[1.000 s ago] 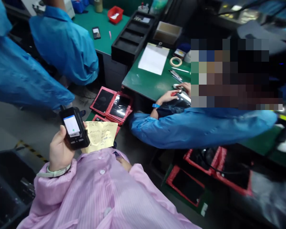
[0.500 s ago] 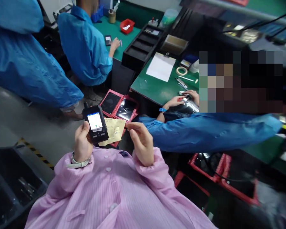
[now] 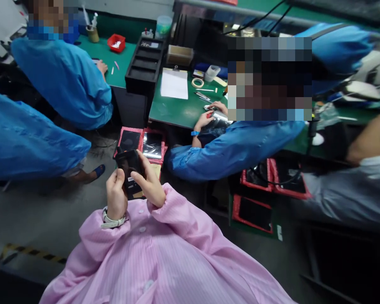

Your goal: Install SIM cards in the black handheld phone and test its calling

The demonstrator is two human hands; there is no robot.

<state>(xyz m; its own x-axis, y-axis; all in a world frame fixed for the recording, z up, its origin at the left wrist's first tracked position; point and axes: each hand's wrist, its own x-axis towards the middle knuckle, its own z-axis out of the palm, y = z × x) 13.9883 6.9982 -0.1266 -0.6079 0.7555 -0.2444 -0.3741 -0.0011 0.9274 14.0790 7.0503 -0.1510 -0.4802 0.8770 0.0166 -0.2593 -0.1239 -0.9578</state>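
Note:
A black rugged handheld phone (image 3: 128, 162) with a stubby antenna is held upright in front of my pink coat. My left hand (image 3: 116, 196) is closed around its left side, thumb along the edge. My right hand (image 3: 150, 181) grips the right side, fingers at the edge and thumb across the face. The face looks dark, with a small white label low on it; I cannot tell whether this is the screen side. A yellow handwritten note (image 3: 155, 170) shows partly behind my right hand, mostly hidden by the hand and phone.
Red-wrapped panels (image 3: 152, 145) are stacked just beyond my hands; more red-edged panels (image 3: 253, 213) lie at right. A co-worker's blue sleeve (image 3: 205, 158) reaches beside a green bench (image 3: 171, 110) with a clipboard (image 3: 175, 83) and tape roll (image 3: 197, 82). Another person in blue (image 3: 66, 84) sits at left.
My right hand has moved left from the note's edge onto the phone. The lit white screen no longer shows; the phone's face is dark. The view has shifted to the right.

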